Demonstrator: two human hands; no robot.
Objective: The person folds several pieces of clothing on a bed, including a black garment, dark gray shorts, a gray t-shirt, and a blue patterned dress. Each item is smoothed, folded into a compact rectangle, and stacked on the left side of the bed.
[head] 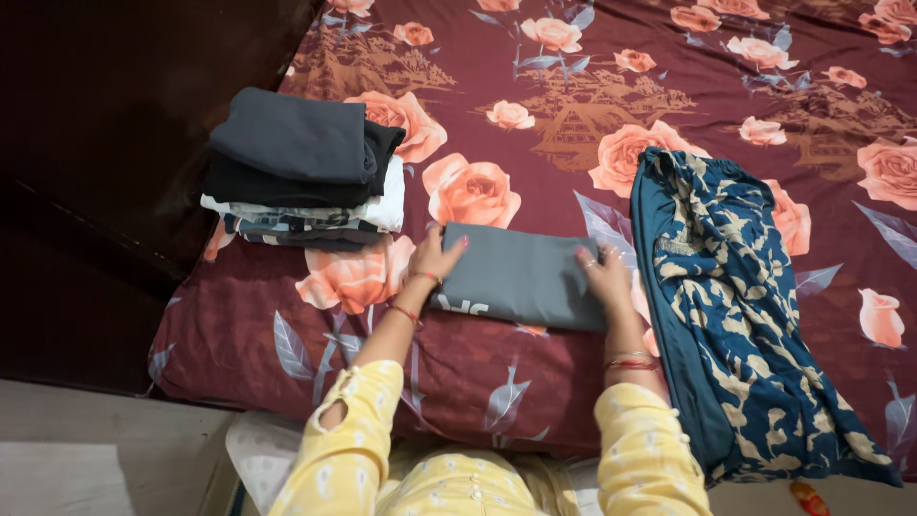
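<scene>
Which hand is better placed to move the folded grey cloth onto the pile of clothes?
Probably the left hand: it rests on the grey cloth's left end, nearest the pile. The right hand is on the far end, beside the blue garment.

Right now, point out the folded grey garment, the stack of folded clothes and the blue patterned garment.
Folded grey garment (523, 275), head view: middle of its top face.
Stack of folded clothes (296, 143), head view: top dark piece.
Blue patterned garment (735, 287), head view: middle of the printed cloth.
</scene>
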